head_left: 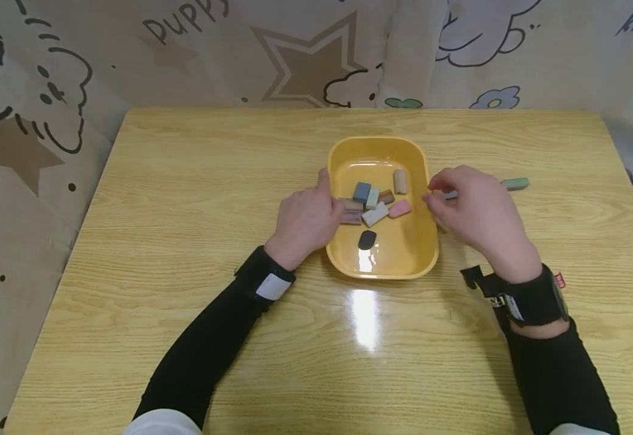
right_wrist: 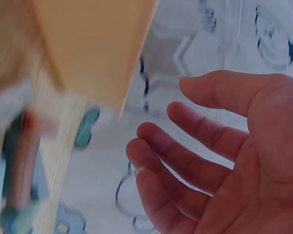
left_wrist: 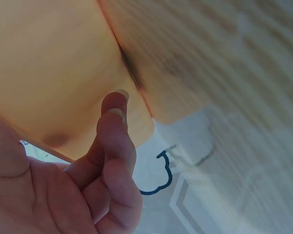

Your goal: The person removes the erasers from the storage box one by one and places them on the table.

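Left hand (head_left: 308, 223): gripping tray (head_left: 403, 257) at its left side, thumb inside, fingers along the outside | Right hand (head_left: 476, 211): just beside tray's right side, fingers loosely bent, thumb apart from fingertips | Tray: on table (head_left: 185, 181), coloured pieces (head_left: 375, 214) inside | Green stick (head_left: 514, 183): on table, near right hand

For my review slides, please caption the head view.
Left hand grips a yellow tray holding small colored pieces; right hand beside its opposite side.
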`<state>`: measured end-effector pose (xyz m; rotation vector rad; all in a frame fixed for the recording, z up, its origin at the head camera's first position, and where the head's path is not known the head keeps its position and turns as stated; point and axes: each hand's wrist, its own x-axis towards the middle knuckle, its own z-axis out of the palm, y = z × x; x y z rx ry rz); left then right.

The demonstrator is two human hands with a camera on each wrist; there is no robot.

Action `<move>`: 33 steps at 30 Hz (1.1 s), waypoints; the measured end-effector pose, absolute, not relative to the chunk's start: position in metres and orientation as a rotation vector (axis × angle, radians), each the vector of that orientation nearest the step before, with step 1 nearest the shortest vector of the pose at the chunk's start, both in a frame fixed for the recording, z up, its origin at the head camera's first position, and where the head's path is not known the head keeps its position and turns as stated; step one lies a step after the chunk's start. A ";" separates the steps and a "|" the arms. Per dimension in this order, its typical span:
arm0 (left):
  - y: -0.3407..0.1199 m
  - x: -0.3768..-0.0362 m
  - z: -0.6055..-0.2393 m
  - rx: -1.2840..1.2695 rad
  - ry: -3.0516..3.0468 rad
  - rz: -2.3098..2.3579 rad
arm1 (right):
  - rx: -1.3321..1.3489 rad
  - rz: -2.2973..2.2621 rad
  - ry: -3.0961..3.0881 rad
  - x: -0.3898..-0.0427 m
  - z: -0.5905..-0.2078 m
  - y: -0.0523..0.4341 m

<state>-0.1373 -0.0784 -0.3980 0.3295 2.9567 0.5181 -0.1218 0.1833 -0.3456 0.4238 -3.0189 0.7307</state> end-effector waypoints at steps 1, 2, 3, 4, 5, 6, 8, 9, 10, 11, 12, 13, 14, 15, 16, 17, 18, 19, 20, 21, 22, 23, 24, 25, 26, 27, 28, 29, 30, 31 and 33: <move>-0.078 -0.137 -0.398 0.330 2.957 0.518 | 0.468 0.712 -3.014 -0.120 -0.347 0.178; -0.078 -0.137 -0.398 0.332 2.958 0.521 | 0.513 0.691 -3.010 -0.118 -0.349 0.172; -0.078 -0.138 -0.398 0.333 2.958 0.520 | 0.555 0.674 -3.006 -0.117 -0.351 0.167; -0.079 -0.138 -0.398 0.332 2.960 0.520 | 0.603 0.650 -2.998 -0.116 -0.354 0.162; -0.079 -0.138 -0.398 0.333 2.960 0.518 | 0.654 0.641 -2.991 -0.115 -0.357 0.158; -0.079 -0.138 -0.398 0.332 2.962 0.521 | 0.702 0.640 -2.983 -0.114 -0.360 0.153; -0.079 -0.138 -0.398 0.332 2.965 0.520 | 0.791 0.650 -2.988 -0.111 -0.368 0.145; -0.079 -0.138 -0.398 0.331 2.965 0.516 | 0.838 0.662 -2.988 -0.110 -0.371 0.141; -0.079 -0.138 -0.398 0.329 2.965 0.517 | 0.881 0.671 -2.991 -0.109 -0.374 0.137; -0.079 -0.138 -0.398 0.330 2.963 0.516 | 0.922 0.682 -2.995 -0.108 -0.378 0.133; -0.079 -0.138 -0.398 0.327 2.960 0.515 | 0.959 0.693 -2.994 -0.107 -0.381 0.130; -0.079 -0.138 -0.398 0.326 2.959 0.513 | 0.994 0.699 -2.994 -0.107 -0.384 0.127; -0.079 -0.138 -0.398 0.325 2.958 0.510 | 1.026 0.704 -2.989 -0.106 -0.388 0.125; -0.079 -0.138 -0.398 0.324 2.957 0.512 | 1.052 0.705 -2.982 -0.106 -0.390 0.123; -0.079 -0.138 -0.398 0.324 2.957 0.511 | 1.067 0.705 -2.978 -0.106 -0.392 0.122; -0.079 -0.138 -0.398 0.323 2.957 0.508 | 1.077 0.710 -2.973 -0.106 -0.394 0.121; -0.079 -0.138 -0.397 0.323 2.957 0.506 | 1.083 0.718 -2.971 -0.105 -0.395 0.121; -0.079 -0.138 -0.397 0.323 2.959 0.505 | 1.084 0.718 -2.974 -0.106 -0.396 0.120; -0.079 -0.138 -0.397 0.325 2.960 0.503 | 1.089 0.720 -2.975 -0.106 -0.397 0.121; -0.078 -0.138 -0.397 0.327 2.960 0.502 | 1.094 0.716 -2.979 -0.106 -0.398 0.121; -0.078 -0.138 -0.397 0.329 2.962 0.501 | 1.101 0.711 -2.982 -0.106 -0.398 0.121; -0.078 -0.138 -0.397 0.332 2.963 0.498 | 1.112 0.707 -2.982 -0.106 -0.399 0.121; -0.078 -0.139 -0.397 0.333 2.964 0.500 | 1.127 0.701 -2.981 -0.107 -0.399 0.121; -0.078 -0.139 -0.397 0.335 2.966 0.501 | 1.141 0.694 -2.980 -0.107 -0.399 0.121; -0.078 -0.139 -0.397 0.336 2.969 0.503 | 1.154 0.690 -2.977 -0.107 -0.399 0.121; -0.078 -0.139 -0.398 0.336 2.971 0.505 | 1.161 0.686 -2.973 -0.107 -0.400 0.120; -0.078 -0.139 -0.398 0.336 2.973 0.505 | 1.168 0.683 -2.969 -0.107 -0.400 0.120; -0.078 -0.139 -0.398 0.335 2.974 0.503 | 1.169 0.686 -2.969 -0.107 -0.400 0.120; -0.078 -0.139 -0.398 0.333 2.973 0.504 | 1.166 0.682 -2.970 -0.107 -0.400 0.120; -0.078 -0.139 -0.398 0.331 2.972 0.501 | 1.162 0.680 -2.973 -0.107 -0.400 0.120; -0.078 -0.139 -0.398 0.327 2.971 0.497 | 1.147 0.675 -2.990 -0.107 -0.401 0.120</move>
